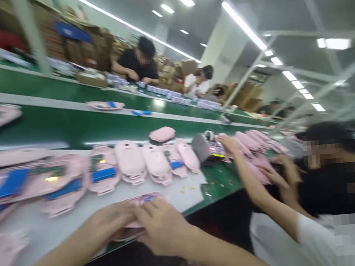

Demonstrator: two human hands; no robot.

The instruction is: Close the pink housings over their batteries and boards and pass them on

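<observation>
At the table's front edge, both hands close around a pink plastic shell (156, 195) with a small blue part showing at its top. My left hand (116, 219) wraps its left side, and my right hand (160, 224) has its fingers bent over the right side. Just behind stand several pink shells in a row, one an open shell (103, 184) with a blue block (104, 174) and a green board. More open shells with blue blocks (12, 187) overlap on the left, blurred.
A grey device with a lit display (216, 151) stands right of the row. Beside it, a co-worker's arm (248, 176) reaches among pink shells (258, 167). Green raised ledges (72, 127) run behind, with people working beyond.
</observation>
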